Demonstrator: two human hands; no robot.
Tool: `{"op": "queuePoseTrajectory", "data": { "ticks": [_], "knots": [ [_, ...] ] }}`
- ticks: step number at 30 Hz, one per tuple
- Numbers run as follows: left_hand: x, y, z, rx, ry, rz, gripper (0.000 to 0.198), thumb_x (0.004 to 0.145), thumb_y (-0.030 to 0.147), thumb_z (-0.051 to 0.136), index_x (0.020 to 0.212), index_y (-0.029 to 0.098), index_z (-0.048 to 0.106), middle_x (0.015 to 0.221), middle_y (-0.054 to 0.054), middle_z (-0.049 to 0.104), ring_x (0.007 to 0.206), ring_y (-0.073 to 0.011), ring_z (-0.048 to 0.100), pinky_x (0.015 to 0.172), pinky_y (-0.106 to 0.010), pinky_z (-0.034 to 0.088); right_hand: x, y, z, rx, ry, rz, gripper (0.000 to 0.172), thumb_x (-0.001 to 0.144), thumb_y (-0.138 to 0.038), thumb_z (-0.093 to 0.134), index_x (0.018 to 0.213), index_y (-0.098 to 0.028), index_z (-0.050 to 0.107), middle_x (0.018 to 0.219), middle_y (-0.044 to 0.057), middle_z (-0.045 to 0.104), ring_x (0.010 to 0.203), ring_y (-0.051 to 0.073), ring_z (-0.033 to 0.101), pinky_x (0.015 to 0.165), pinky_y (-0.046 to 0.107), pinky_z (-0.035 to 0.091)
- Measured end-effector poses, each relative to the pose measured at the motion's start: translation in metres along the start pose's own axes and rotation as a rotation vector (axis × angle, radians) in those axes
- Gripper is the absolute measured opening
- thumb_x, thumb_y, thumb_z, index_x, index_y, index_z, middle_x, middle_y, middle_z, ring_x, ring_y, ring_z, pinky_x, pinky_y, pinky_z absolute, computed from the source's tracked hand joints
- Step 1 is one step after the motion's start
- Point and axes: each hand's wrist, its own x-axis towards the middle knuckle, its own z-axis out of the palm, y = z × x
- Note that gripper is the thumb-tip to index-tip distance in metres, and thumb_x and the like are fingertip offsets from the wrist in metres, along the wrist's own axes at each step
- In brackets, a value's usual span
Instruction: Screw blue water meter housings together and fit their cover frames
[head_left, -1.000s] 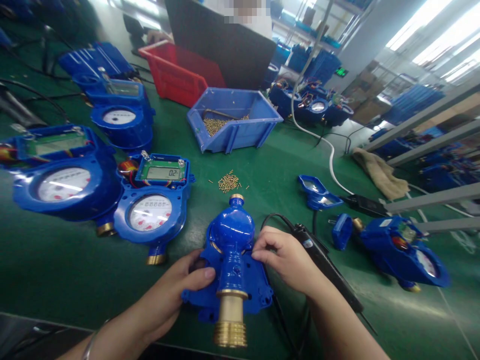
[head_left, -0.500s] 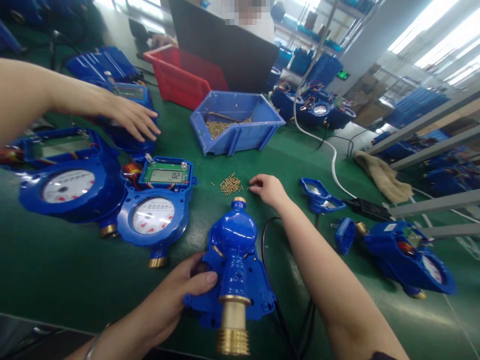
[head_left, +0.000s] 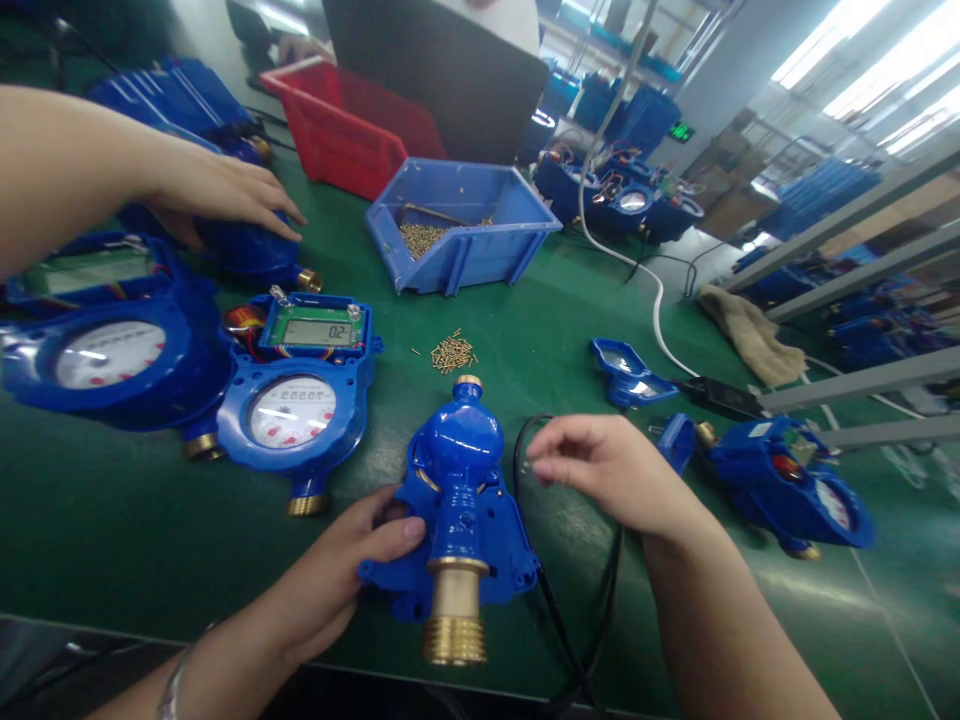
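Observation:
My left hand [head_left: 375, 545] grips the left side of a blue water meter [head_left: 459, 440], its thumb on the casing. The meter lies underside up, with a brass threaded end [head_left: 454, 640] towards me. To its right, my right hand [head_left: 581, 460] is closed in a pinch, apart from the meter. A tiny screw [head_left: 527, 466] shows at its fingertips, partly hidden. Beyond the meter lies a small heap of brass screws [head_left: 451, 352]. A meter with a lit display [head_left: 296, 405] sits left of my left hand.
Another person's hand [head_left: 232, 190] rests on a blue meter at the left. A blue bin [head_left: 480, 265] of screws and a red bin [head_left: 337, 140] stand at the back. Black cable [head_left: 551, 600], loose blue covers [head_left: 630, 375] and another meter [head_left: 787, 485] are on the right.
My right hand has drawn back from the screw heap towards me, to the right of the meter. My left hand keeps its hold. The other person's hand has shifted slightly left and up.

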Motion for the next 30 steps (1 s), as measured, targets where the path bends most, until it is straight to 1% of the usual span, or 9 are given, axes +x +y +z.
{"op": "queuePoseTrajectory", "data": {
  "ticks": [3, 5, 10, 16, 19, 23, 25, 27, 30],
  "knots": [
    [0.0, 0.001, 0.002, 0.007, 0.021, 0.003, 0.04, 0.072, 0.028, 0.069, 0.11, 0.017, 0.063, 0.096, -0.007, 0.072, 0.084, -0.0216, 0.066, 0.081, -0.031, 0.048, -0.041, -0.003, 0.009, 0.152, -0.173, -0.018, 0.007, 0.075, -0.014, 0.065, 0.069, -0.016, 0.064, 0.067, -0.001, 0.062, 0.063, 0.01, 0.057, 0.06, 0.021, 0.044],
    [0.0, 0.001, 0.003, 0.015, 0.039, 0.008, 0.035, 0.071, 0.028, 0.07, 0.104, 0.017, 0.066, 0.092, -0.005, 0.073, 0.081, -0.0201, 0.066, 0.077, -0.027, 0.048, -0.052, -0.002, 0.017, 0.188, -0.203, -0.043, 0.008, 0.076, -0.013, 0.065, 0.068, -0.016, 0.064, 0.069, -0.001, 0.061, 0.067, 0.011, 0.056, 0.063, 0.021, 0.043],
    [-0.002, 0.002, 0.006, -0.005, 0.07, 0.029, 0.021, 0.068, 0.026, 0.073, 0.087, 0.02, 0.071, 0.082, -0.001, 0.074, 0.079, -0.0169, 0.065, 0.068, -0.021, 0.048, -0.051, -0.002, 0.029, 0.188, -0.18, -0.057, 0.009, 0.075, -0.01, 0.067, 0.068, -0.016, 0.064, 0.07, -0.001, 0.059, 0.07, 0.011, 0.055, 0.066, 0.022, 0.042],
    [-0.006, 0.003, 0.01, 0.013, 0.105, 0.02, 0.016, 0.068, 0.028, 0.072, 0.08, 0.019, 0.071, 0.077, -0.001, 0.073, 0.078, -0.0191, 0.065, 0.072, -0.024, 0.048, -0.054, -0.005, 0.031, 0.104, -0.137, -0.044, 0.015, 0.064, -0.017, 0.077, 0.071, -0.017, 0.064, 0.065, -0.005, 0.054, 0.064, 0.009, 0.053, 0.061, 0.019, 0.042],
    [-0.005, 0.003, 0.009, -0.001, 0.124, 0.006, 0.016, 0.064, 0.029, 0.075, 0.076, 0.02, 0.071, 0.073, 0.0, 0.072, 0.072, -0.0168, 0.065, 0.07, -0.023, 0.049, -0.06, 0.01, 0.028, -0.232, 0.054, 0.17, 0.026, 0.068, -0.028, 0.075, 0.09, -0.021, 0.063, 0.075, -0.003, 0.059, 0.07, 0.011, 0.057, 0.065, 0.019, 0.046],
    [-0.003, 0.002, 0.009, 0.006, 0.123, -0.004, 0.013, 0.064, 0.028, 0.076, 0.072, 0.019, 0.071, 0.071, 0.001, 0.072, 0.069, -0.0156, 0.064, 0.069, -0.022, 0.049, -0.067, 0.047, 0.032, -0.68, 0.397, 0.545, 0.044, 0.08, -0.024, 0.06, 0.123, -0.017, 0.051, 0.101, 0.016, 0.057, 0.094, 0.03, 0.057, 0.073, 0.04, 0.048],
    [-0.002, 0.002, 0.01, 0.035, 0.11, -0.004, 0.02, 0.067, 0.029, 0.074, 0.083, 0.018, 0.071, 0.08, -0.002, 0.073, 0.074, -0.018, 0.066, 0.072, -0.024, 0.049, -0.07, 0.066, 0.039, -0.723, 0.42, 0.626, 0.056, 0.08, -0.021, 0.058, 0.133, -0.015, 0.041, 0.096, 0.02, 0.058, 0.089, 0.037, 0.058, 0.064, 0.045, 0.047],
    [-0.001, 0.002, 0.012, 0.061, 0.089, -0.004, 0.028, 0.069, 0.03, 0.072, 0.094, 0.017, 0.069, 0.091, -0.004, 0.073, 0.081, -0.0207, 0.067, 0.077, -0.027, 0.049, -0.074, 0.081, 0.043, -0.728, 0.422, 0.654, 0.056, 0.083, -0.022, 0.052, 0.137, -0.016, 0.037, 0.088, 0.018, 0.06, 0.08, 0.035, 0.061, 0.058, 0.043, 0.048],
    [0.001, 0.0, 0.015, 0.077, 0.046, -0.015, 0.038, 0.069, 0.031, 0.071, 0.104, 0.017, 0.065, 0.102, -0.006, 0.071, 0.092, -0.0238, 0.065, 0.084, -0.031, 0.048, -0.086, 0.089, 0.034, -0.674, 0.491, 0.646, 0.054, 0.085, -0.026, 0.047, 0.137, -0.018, 0.034, 0.096, 0.014, 0.062, 0.08, 0.03, 0.063, 0.06, 0.039, 0.05]
  ]
}}
